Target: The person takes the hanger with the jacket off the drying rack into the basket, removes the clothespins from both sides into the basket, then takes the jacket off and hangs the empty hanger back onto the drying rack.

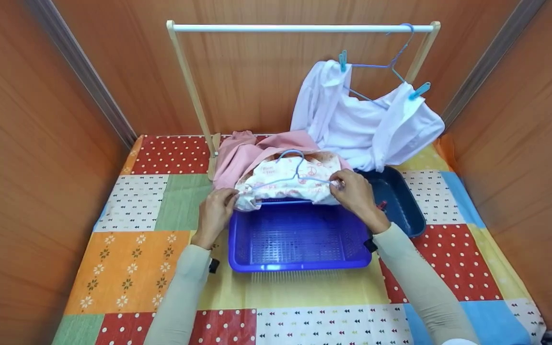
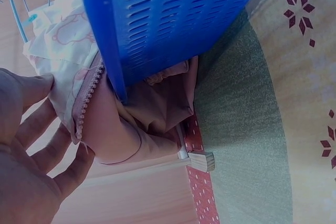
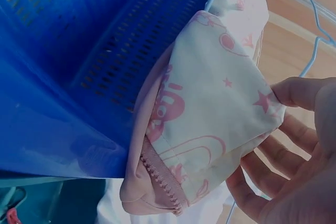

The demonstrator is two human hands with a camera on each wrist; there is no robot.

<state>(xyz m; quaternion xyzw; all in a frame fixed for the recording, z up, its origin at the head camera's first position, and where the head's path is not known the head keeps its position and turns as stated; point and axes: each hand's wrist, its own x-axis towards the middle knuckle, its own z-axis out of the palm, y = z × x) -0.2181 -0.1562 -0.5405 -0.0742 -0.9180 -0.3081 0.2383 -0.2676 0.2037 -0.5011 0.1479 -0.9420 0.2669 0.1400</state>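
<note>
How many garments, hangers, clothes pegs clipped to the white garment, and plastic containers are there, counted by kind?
Garments: 2, white garment and pink garment
Hangers: 2, upper hanger and lower hanger
Clipped pegs: 2, higher peg and lower peg
Containers: 2, slotted basket and dark tub
Total: 8

Wood-grain panels (image 1: 257,86) enclose three sides of a colourful patchwork-patterned cloth (image 1: 132,268).
</note>
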